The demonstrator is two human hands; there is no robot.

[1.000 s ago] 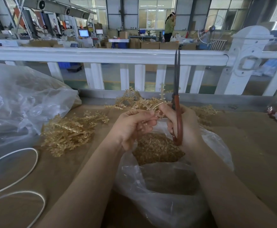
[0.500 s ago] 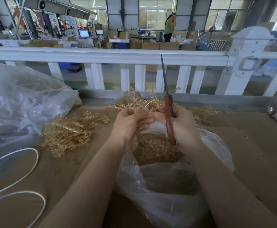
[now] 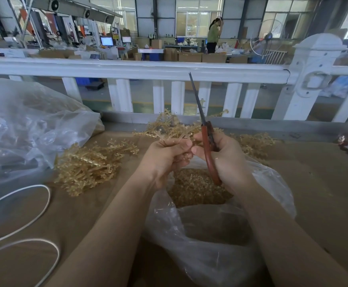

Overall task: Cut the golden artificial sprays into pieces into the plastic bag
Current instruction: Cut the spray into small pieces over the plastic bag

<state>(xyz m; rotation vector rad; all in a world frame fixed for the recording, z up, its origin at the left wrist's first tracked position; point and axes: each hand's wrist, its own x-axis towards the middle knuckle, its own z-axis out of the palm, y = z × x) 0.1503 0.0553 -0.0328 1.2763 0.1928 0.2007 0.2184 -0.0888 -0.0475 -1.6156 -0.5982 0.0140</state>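
Head cam: left hand (image 3: 164, 160) pinches a golden spray (image 3: 175, 129) over the open plastic bag (image 3: 272, 183), stem near, branches fanning far. Right hand (image 3: 226, 158) grips red-handled scissors (image 3: 207, 141), blades nearly upright, tips tilted far-left, almost closed.

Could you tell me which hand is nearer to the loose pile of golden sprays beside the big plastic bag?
Left. The left hand is just right of that pile; the right hand, gripping the scissors, is farther right.

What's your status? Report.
Left hand pinching golden spray. Right hand gripping scissors, blades up. Plastic bag underneath, nothing blocking.
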